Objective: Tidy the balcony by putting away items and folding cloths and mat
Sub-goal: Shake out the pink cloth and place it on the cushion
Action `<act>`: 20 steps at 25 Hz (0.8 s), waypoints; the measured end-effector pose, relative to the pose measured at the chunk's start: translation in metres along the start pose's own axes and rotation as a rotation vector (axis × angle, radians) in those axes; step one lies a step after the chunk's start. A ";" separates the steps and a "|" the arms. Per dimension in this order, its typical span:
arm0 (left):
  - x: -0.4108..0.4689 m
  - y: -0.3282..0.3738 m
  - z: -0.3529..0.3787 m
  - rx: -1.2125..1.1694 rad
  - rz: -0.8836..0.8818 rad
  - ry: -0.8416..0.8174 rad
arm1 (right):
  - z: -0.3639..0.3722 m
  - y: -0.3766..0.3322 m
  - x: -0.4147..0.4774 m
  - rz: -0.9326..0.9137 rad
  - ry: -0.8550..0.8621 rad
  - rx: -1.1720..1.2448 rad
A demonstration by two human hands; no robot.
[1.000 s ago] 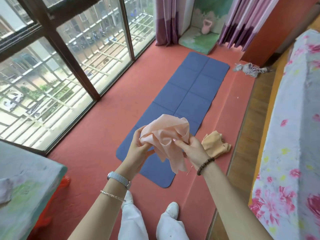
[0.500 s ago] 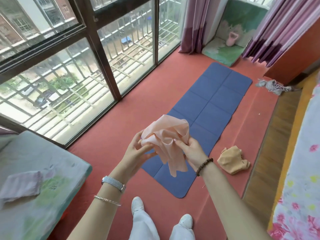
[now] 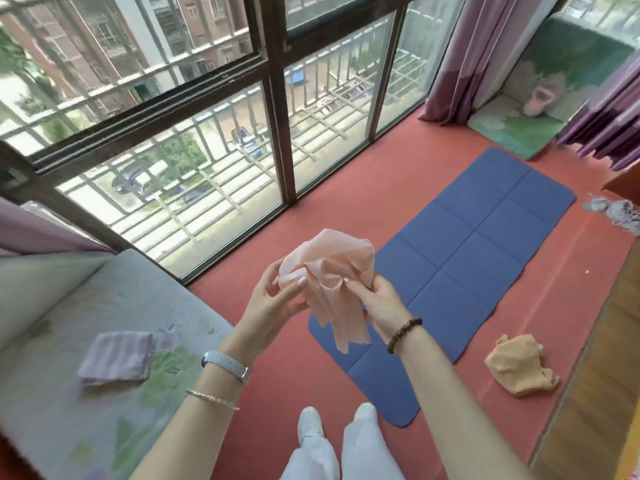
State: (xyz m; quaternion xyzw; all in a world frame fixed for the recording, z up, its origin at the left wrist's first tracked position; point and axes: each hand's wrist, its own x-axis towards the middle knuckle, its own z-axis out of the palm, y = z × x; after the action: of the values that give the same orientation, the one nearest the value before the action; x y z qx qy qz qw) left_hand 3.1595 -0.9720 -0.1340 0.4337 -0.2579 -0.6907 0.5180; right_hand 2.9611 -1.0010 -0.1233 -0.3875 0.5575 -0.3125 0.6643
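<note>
Barred window (image 3: pixel 173 133) fills the upper left of the frame. Red floor (image 3: pixel 346 209) runs from centre to lower right.

Floral-covered bed (image 3: pixel 52 393) in the lower left corner.

Blue mat (image 3: pixel 485 244) lies flat and unfolded on the floor, centre right, running diagonally toward the upper right.

Peach cloth (image 3: pixel 329 268) at frame centre, bunched and held in the air above the mat's near end, with loose corners hanging down. Left hand (image 3: pixel 270 306) pinches its left side with thumb and curled fingers. Right hand (image 3: pixel 381 303) grips its right side, fingers curled into the fabric.

Tan cloth (image 3: pixel 519 370) crumpled on the floor, lower right, just beside the mat.

Folded lilac cloth (image 3: pixel 116 358) rests on the bed, left of centre.

Grey cloth bundle (image 3: pixel 616 213) on the floor at the right edge.
</note>
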 end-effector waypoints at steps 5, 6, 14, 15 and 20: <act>0.013 0.019 -0.028 -0.008 0.064 0.131 | 0.033 -0.018 0.039 -0.026 -0.085 -0.052; 0.016 0.023 -0.032 -0.014 0.070 0.148 | 0.038 -0.021 0.046 -0.023 -0.096 -0.054; 0.071 0.056 -0.042 -0.059 0.105 0.224 | 0.051 -0.061 0.117 -0.025 -0.162 -0.077; 0.081 0.060 -0.041 -0.059 0.102 0.233 | 0.049 -0.066 0.127 -0.023 -0.160 -0.077; 0.127 0.074 -0.028 -0.001 0.108 0.258 | 0.034 -0.091 0.169 -0.048 -0.152 -0.079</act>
State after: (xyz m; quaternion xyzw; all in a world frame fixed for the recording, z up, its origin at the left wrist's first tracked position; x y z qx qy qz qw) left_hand 3.2091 -1.1137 -0.1301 0.5041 -0.2119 -0.6006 0.5833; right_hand 3.0266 -1.1843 -0.1262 -0.4494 0.5080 -0.2760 0.6811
